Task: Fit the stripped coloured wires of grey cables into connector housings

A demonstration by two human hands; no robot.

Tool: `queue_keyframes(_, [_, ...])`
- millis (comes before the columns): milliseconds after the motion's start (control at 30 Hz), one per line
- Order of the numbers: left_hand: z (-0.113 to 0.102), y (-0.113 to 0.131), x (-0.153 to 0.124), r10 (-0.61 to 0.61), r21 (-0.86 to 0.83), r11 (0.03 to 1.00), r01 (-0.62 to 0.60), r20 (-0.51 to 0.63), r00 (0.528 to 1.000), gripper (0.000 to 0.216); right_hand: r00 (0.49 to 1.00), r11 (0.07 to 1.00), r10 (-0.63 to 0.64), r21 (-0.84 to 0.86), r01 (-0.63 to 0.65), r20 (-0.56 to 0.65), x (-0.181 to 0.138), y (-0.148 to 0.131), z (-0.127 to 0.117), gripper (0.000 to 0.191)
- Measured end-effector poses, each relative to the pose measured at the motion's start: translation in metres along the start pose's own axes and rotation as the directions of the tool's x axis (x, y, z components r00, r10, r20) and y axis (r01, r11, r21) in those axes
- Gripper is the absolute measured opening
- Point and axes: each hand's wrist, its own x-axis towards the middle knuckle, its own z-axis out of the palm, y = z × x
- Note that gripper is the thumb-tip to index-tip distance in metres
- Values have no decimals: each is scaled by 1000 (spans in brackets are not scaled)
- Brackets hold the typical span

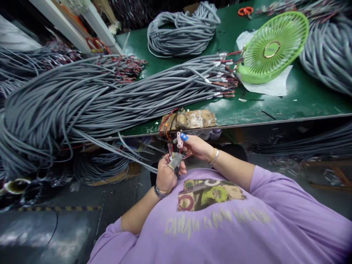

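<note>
My left hand (167,173) is closed around the end of a grey cable (137,160), with a grey finger cot on one finger. Thin coloured wires (172,149) fan out of the cable end above that hand. My right hand (195,146) pinches those wires from the right, wearing a blue and a pink fingertip cover and a bracelet on the wrist. Both hands are held just below the front edge of the green table (302,99), under a worn wooden block (189,119) with red and black wires at its left end.
A large bundle of grey cables (82,99) lies across the table's left and hangs over its edge. A coiled grey bundle (181,31) sits at the back. A green fan (273,46) rests on white paper. Orange scissors (245,11) lie far back. More cables (327,51) fill the right.
</note>
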Motion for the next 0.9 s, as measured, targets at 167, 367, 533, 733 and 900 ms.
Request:
queue_keyframes(167, [-5, -8, 5, 14, 21, 1000, -13, -35, 999, 34, 936, 959, -267, -161, 234, -231, 3, 12, 6, 59])
queue_keyframes(367, [-8, -12, 9, 19, 36, 999, -18, -9, 1000, 33, 987, 977, 66, 209, -34, -149, 7, 9, 13, 55])
queue_keyframes(533, [-6, -11, 10, -10, 78, 997, 8, 23, 1000, 35, 980, 945, 107, 324, -49, -165, 8, 5, 18, 47])
queue_keyframes(733, [-5, -13, 11, -48, 80, 996, 45, 36, 998, 36, 978, 942, 98, 334, -32, -182, 7, 5, 20, 46])
queue_keyframes(900, [-5, -13, 12, -55, 85, 995, 52, 30, 998, 35, 983, 940, 90, 340, -30, -160, 7, 8, 18, 48])
